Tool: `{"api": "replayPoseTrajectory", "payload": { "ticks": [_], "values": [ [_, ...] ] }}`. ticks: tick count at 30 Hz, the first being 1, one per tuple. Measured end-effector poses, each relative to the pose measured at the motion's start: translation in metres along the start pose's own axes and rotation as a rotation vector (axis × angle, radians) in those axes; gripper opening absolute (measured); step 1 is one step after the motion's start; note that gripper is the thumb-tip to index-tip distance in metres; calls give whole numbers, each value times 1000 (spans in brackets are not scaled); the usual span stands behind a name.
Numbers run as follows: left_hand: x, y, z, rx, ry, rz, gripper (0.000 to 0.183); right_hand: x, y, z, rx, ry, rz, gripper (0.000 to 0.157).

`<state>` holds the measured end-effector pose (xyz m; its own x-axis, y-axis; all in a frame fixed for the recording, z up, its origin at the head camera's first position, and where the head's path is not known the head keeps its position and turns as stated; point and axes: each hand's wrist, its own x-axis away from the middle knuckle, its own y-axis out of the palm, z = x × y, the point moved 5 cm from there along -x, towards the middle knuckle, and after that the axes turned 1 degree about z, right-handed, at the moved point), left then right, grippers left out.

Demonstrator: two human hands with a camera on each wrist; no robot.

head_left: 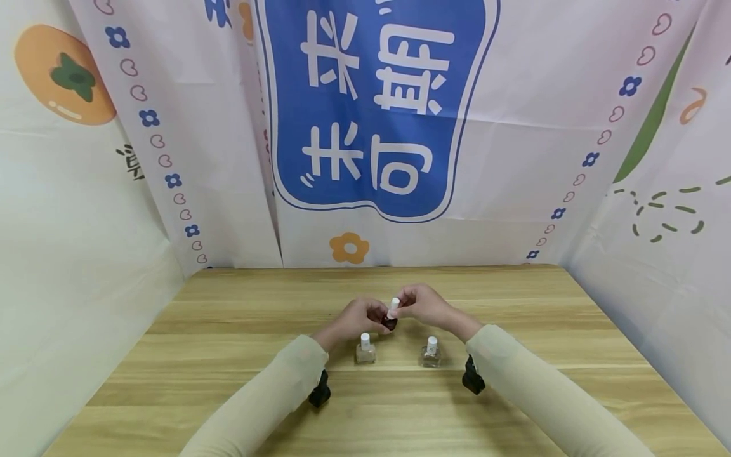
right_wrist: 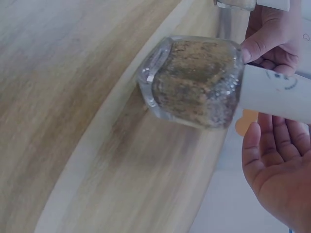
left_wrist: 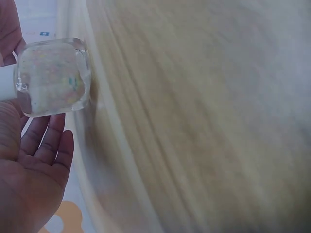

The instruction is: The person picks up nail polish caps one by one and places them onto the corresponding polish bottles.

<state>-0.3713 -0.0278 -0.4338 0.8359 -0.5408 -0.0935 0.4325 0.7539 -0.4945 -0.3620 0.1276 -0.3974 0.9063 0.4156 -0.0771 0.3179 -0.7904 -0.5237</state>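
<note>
Over the far middle of the table, my left hand (head_left: 363, 313) grips a dark red nail polish bottle (head_left: 391, 324) by its glass body. The fingers of my right hand (head_left: 424, 303) pinch its tall white cap (head_left: 394, 307) from the other side. The bottle leans slightly. Nearer to me, a clear nail polish bottle with pale flecks (head_left: 366, 353) stands below the left hand; it fills the front of the left wrist view. A gold glitter nail polish bottle (right_wrist: 194, 80) stands below the right hand. Both have white caps. In the wrist views these two hide the dark bottle.
The wooden table (head_left: 228, 387) reaches to a white printed cloth (head_left: 508, 184) at the back, with similar cloth along both sides. Black wrist cameras (head_left: 473, 376) hang beneath both sleeves, close to the tabletop.
</note>
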Motion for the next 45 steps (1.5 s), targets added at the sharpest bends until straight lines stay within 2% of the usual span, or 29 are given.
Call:
{"api": "replayPoseTrajectory", "payload": {
  "ticks": [14,28,35,45],
  "values": [
    [2,0,-1,-65,5,5,22,2,3,-4,-25,-35,-42,11],
    [3,-1,-1,-72,3,7,21,1,7,-4,1,0,-44,9],
    [4,-2,-1,-71,-2,12,21,0,8,-7,-4,-18,-45,16],
    [4,-3,-3,-74,2,4,20,-2,10,-6,-4,-22,-76,13]
  ]
}}
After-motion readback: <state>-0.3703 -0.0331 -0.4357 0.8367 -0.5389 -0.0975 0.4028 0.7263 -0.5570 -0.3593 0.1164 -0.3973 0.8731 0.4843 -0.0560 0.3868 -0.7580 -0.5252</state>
